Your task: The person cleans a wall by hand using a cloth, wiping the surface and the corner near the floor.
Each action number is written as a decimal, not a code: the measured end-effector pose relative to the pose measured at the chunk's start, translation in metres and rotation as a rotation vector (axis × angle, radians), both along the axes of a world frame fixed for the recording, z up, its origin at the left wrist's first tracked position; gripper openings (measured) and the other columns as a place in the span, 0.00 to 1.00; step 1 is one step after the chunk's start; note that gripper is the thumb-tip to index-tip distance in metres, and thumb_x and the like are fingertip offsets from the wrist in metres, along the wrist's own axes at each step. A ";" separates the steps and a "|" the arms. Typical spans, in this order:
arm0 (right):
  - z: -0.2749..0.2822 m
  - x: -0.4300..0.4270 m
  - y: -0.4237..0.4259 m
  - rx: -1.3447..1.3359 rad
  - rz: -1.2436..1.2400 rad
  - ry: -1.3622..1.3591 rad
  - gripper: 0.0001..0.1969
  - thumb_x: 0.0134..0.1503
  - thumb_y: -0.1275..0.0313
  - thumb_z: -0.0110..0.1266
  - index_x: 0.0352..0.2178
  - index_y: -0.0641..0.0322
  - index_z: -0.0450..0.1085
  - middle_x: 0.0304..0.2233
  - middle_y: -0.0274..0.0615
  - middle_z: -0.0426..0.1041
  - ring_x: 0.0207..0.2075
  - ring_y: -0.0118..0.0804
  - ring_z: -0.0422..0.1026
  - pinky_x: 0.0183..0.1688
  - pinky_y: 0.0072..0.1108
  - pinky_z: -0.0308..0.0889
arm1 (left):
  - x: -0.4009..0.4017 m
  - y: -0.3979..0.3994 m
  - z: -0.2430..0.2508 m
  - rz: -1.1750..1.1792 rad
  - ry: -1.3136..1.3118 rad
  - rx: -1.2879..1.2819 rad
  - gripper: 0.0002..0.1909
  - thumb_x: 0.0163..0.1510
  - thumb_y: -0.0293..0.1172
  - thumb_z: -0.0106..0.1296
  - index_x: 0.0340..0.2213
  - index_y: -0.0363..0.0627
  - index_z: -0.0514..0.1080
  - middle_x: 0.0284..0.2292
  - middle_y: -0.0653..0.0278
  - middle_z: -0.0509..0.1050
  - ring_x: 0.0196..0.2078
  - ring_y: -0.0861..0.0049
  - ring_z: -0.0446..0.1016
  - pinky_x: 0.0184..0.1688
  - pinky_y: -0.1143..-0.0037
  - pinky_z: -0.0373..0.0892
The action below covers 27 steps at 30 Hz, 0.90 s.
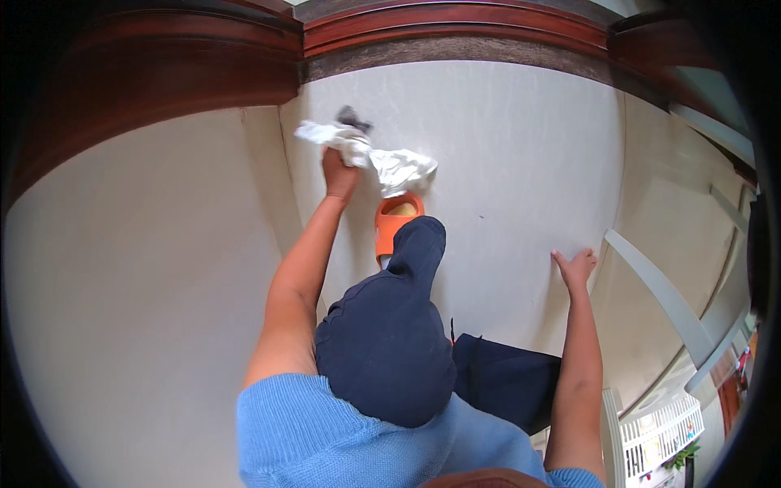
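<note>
My left hand [341,174] grips a crumpled white cloth [349,143] just above the pale floor tile. One blurred end of the cloth sticks out to the left, and another bunched part [403,171] spreads right, in front of the orange slipper [384,229] on my foot. A small dark bunched piece [351,117] shows at the cloth's far side; whether it belongs to the cloth I cannot tell. My right hand [576,266] holds nothing. Its fingers are apart, and it is low over the floor on the right, near a grey curved leg.
Dark red wooden trim [457,27] bounds the floor at the far side, with a wooden base [183,67] at the left. Grey curved furniture legs [662,283] stand at the right. A white slatted rack [662,436] and a green plant [683,456] are at the lower right.
</note>
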State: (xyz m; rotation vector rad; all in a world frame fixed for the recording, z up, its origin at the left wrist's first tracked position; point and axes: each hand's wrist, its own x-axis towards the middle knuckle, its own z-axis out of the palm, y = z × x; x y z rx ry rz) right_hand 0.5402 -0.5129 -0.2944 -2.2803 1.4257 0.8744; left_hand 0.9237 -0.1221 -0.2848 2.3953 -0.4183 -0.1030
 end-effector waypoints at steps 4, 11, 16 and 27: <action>-0.001 0.010 0.002 -0.021 -0.050 0.046 0.58 0.34 0.48 0.63 0.52 0.86 0.41 0.52 0.79 0.45 0.58 0.68 0.42 0.59 0.38 0.42 | 0.032 0.091 -0.048 0.321 -0.210 0.121 0.14 0.45 0.27 0.48 0.36 0.39 0.70 0.37 0.54 0.73 0.41 0.62 0.70 0.46 0.69 0.64; 0.005 0.023 0.004 0.022 0.013 0.102 0.59 0.35 0.47 0.62 0.52 0.88 0.39 0.52 0.80 0.46 0.57 0.68 0.42 0.59 0.38 0.42 | 0.127 -0.009 -0.068 0.108 -0.029 -0.109 0.31 0.42 0.53 0.54 0.41 0.39 0.68 0.43 0.52 0.69 0.50 0.58 0.63 0.54 0.66 0.54; 0.004 0.012 -0.002 0.014 -0.014 0.123 0.59 0.35 0.47 0.62 0.51 0.89 0.40 0.52 0.78 0.48 0.57 0.69 0.42 0.59 0.38 0.43 | 0.122 -0.121 -0.050 -0.027 -0.298 0.211 0.31 0.40 0.48 0.58 0.43 0.41 0.65 0.43 0.52 0.67 0.49 0.57 0.62 0.51 0.64 0.57; 0.003 0.013 0.000 0.013 0.004 0.124 0.58 0.35 0.48 0.62 0.51 0.89 0.41 0.51 0.78 0.48 0.57 0.68 0.44 0.59 0.39 0.43 | -0.017 -0.193 0.016 -1.146 0.051 -0.278 0.15 0.34 0.22 0.55 0.30 0.47 0.73 0.43 0.55 0.69 0.45 0.59 0.67 0.47 0.67 0.62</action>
